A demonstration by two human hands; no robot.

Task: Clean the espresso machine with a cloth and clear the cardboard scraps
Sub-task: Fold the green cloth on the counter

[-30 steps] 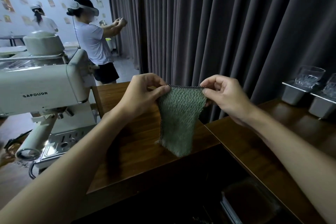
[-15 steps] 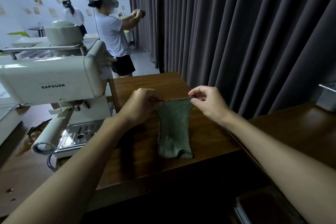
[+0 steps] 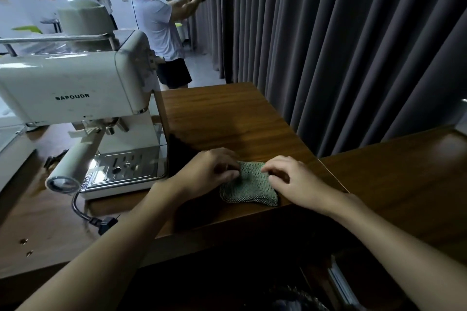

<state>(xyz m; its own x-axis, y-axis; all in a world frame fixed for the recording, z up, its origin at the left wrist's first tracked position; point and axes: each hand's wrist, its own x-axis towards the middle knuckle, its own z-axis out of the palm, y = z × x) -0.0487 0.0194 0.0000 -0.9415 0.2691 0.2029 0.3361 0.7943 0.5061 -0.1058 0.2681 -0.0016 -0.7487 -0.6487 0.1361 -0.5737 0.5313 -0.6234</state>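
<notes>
Green knitted cloth, where is it lying now?

It is lying folded on the brown wooden counter, near the front edge, between the person's two hands.

What are the fingers doing?

The left hand is curling its fingers and pinching the cloth's left edge. The right hand is curling over the far right corner, seemingly gripping it too.

And which way is the cream espresso machine sitting?

It is standing to the left, beyond the left hand and apart from the cloth, so that hand is the nearer one. The cloth's longer side is running roughly left to right. Any wipe is probably going to be travelling leftward.

What is differing from half a second ago?

Then the cloth was hanging from both hands by its top edge. Now it is lying doubled on the wood, with the hands low on it.
</notes>
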